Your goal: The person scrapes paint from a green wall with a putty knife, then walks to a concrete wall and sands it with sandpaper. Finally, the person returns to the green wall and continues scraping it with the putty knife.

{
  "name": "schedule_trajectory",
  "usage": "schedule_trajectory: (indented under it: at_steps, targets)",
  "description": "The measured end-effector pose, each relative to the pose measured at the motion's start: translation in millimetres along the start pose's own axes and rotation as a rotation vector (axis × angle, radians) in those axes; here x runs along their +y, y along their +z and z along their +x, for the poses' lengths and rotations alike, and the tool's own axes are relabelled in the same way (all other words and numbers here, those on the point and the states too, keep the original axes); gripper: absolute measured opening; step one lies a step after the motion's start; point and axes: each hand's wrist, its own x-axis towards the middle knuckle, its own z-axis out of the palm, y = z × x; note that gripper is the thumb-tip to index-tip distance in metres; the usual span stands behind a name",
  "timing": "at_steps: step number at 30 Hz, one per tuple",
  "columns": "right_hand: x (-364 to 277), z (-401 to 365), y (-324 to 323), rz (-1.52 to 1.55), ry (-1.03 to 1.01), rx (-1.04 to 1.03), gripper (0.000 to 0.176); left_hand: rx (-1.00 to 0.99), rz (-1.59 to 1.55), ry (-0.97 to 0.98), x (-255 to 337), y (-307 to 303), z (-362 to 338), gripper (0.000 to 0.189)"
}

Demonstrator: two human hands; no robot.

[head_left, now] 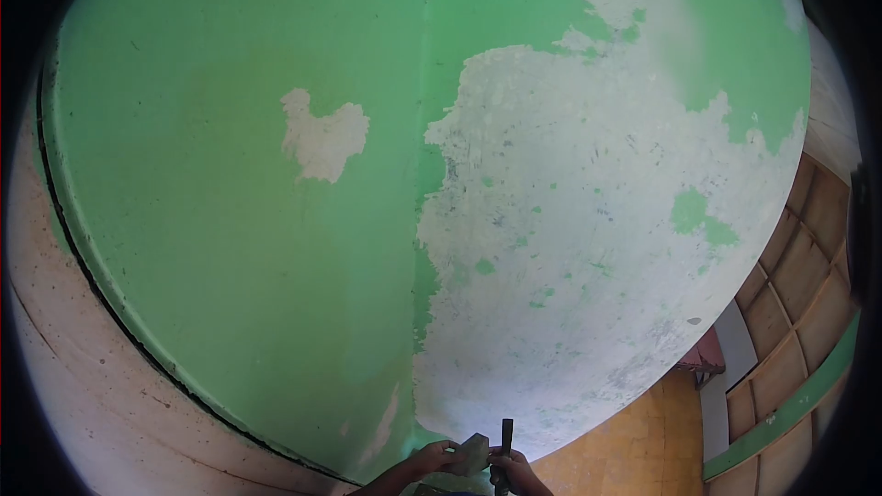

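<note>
At the bottom of the head view, my left hand (430, 457) has its fingers closed on the edge of a flat grey-green piece (473, 455). My right hand (520, 472) is just to its right, wrapped round a dark, narrow flat-bladed tool (507, 436) that points upward. The right fingers come close to the piece's right edge. Both hands are low, in front of the wall (276, 248), whose green paint has come away in large areas. A broad bare whitish patch (560, 193) fills the wall's right side, with small green flecks left on it.
A smaller bare patch (326, 138) shows on the green left part. A dark gap runs down the wall's left edge beside a stained pale surface (101, 363). At right are a yellow tiled floor (643, 432), a reddish piece of furniture (706, 354) and a brown panelled partition (795, 266).
</note>
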Motion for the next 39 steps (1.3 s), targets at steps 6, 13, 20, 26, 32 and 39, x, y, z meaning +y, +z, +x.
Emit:
schedule_trajectory:
  at_steps: [6,13,20,26,32,39]
  targets:
    - [8,-1,3,-0.083,-0.068,0.05,0.026,-0.083,-0.097,-0.05,2,-3,-5,0.028]
    - [5,-9,5,-0.203,-0.242,0.077,0.022,-0.006,0.044,0.05,-7,-11,8,0.03]
    - [-8,-20,5,-0.143,-0.177,0.022,0.025,-0.099,0.011,0.062,-14,-5,1,0.029]
    - [-1,5,-13,-0.329,-0.143,-0.096,0.024,0.106,0.157,0.153,-14,0,-17,0.024]
    - [-14,14,4,-0.523,-0.23,-0.063,0.022,0.334,0.186,0.366,-31,2,-15,0.02]
    - [-6,10,5,-0.68,-0.381,-0.008,0.018,0.62,0.38,0.512,-10,46,-46,0.015]
